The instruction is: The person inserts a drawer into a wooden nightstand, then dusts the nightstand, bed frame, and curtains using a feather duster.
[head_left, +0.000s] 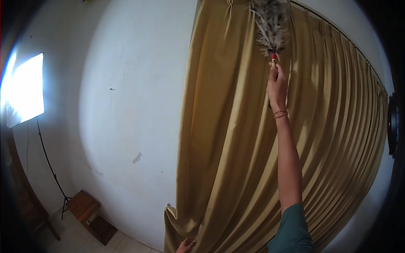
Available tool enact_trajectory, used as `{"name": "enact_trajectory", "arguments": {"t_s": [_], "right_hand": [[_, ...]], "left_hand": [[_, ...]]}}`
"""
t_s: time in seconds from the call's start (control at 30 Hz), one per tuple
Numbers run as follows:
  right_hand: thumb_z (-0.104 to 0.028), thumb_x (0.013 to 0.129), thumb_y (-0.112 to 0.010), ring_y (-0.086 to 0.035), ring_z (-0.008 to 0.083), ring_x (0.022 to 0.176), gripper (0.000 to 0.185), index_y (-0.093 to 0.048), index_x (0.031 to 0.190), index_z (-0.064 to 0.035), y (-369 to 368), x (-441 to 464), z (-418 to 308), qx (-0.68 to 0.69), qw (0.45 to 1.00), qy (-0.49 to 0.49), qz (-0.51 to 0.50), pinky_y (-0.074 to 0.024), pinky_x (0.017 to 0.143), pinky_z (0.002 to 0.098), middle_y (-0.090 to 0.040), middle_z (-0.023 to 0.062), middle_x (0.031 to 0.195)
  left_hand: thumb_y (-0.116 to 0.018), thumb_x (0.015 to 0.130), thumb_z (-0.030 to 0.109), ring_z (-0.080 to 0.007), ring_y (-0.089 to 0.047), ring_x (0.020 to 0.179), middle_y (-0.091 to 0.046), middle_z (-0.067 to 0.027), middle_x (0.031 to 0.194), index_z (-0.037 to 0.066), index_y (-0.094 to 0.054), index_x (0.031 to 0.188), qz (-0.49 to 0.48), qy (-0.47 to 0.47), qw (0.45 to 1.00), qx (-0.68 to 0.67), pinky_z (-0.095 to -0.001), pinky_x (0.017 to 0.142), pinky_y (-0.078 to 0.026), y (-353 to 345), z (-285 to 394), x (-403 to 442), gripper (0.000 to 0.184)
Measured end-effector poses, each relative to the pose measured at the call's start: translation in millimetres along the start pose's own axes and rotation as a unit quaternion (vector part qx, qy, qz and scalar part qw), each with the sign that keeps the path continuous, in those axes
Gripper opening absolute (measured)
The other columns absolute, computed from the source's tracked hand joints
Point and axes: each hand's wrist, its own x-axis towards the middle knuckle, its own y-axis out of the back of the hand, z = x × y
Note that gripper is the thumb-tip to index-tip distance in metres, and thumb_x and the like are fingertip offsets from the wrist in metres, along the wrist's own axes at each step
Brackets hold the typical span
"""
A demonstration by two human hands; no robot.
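My right arm reaches up in front of the tan curtain point(215, 126). My right hand point(276, 86) is closed around the short handle of a feather duster point(272, 27), which points upward. Its grey-brown feathers lie against or just in front of the curtain's upper part; contact cannot be made out. At the bottom edge of the view, my left hand point(185, 245) shows only in part, near the curtain's lower left folds. Its visible fingers are loosely curved and apart, with nothing seen in them.
A curtain rod point(333, 25) runs along the top right. To the left are a white wall point(135, 105), a bright softbox lamp point(27, 90) on a thin black stand point(47, 156), and a small wooden step stool point(84, 204) on the tiled floor. A dark round object point(393, 126) sits far right.
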Motion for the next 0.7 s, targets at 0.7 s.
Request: {"name": "enact_trajectory", "arguments": {"t_s": [0.7], "right_hand": [[-0.027, 0.105, -0.045, -0.032, 0.0047, 0.043, 0.028, -0.054, 0.117, -0.0032, -49, 52, -76, 0.371, 0.919, -0.094, -0.098, -0.0287, 0.037, 0.0241, -0.040, -0.0018, 0.063]], "left_hand": [[-0.066, 0.095, 0.028, -0.0169, -0.063, 0.092, -0.069, -0.0094, 0.106, 0.004, -0.058, 0.126, 0.031, 0.038, 0.997, -0.054, -0.0292, 0.079, -0.052, -1, 19, -16, 0.040]]}}
